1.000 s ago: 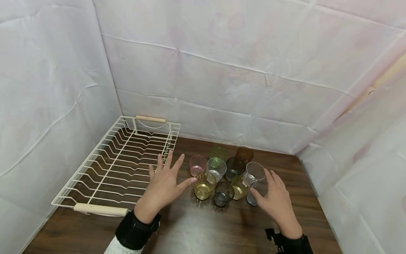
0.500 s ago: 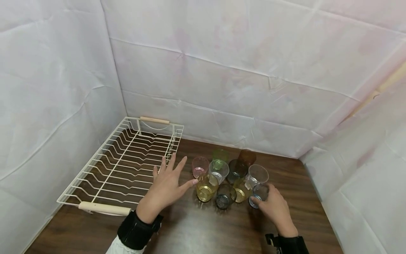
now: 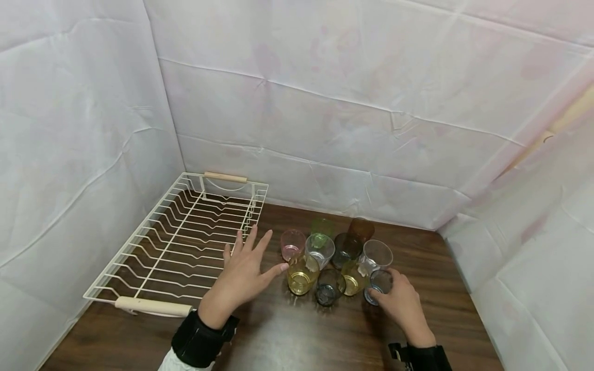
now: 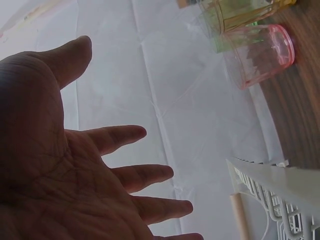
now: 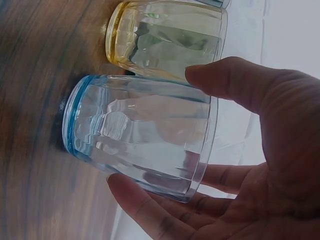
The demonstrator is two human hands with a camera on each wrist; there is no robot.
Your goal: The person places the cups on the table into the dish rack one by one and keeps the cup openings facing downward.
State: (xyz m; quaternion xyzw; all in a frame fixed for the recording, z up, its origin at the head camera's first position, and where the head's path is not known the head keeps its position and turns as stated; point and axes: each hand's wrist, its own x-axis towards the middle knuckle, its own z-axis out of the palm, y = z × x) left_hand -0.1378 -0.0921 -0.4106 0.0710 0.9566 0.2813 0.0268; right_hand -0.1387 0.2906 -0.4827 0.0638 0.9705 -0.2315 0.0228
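Observation:
My right hand grips a light blue drinking glass, thumb on one side and fingers round the other. The glass stands upright at the near right of a cluster of glasses. A yellow glass is right beside it. My left hand is held with fingers spread, between the rack and the glasses, holding nothing. Its thumb tip overlaps the edge of another yellow glass in the head view. In the left wrist view the palm faces a pink glass.
A white wire dish rack with wooden handles stands on the left of the dark wooden table. Grey, clear, green and brown glasses crowd together at mid-table. Pale cloth walls enclose the table.
My right hand has come down from beside the clear glass and taken hold of the blue glass. The left hand stays nearly still. The head view has shifted slightly.

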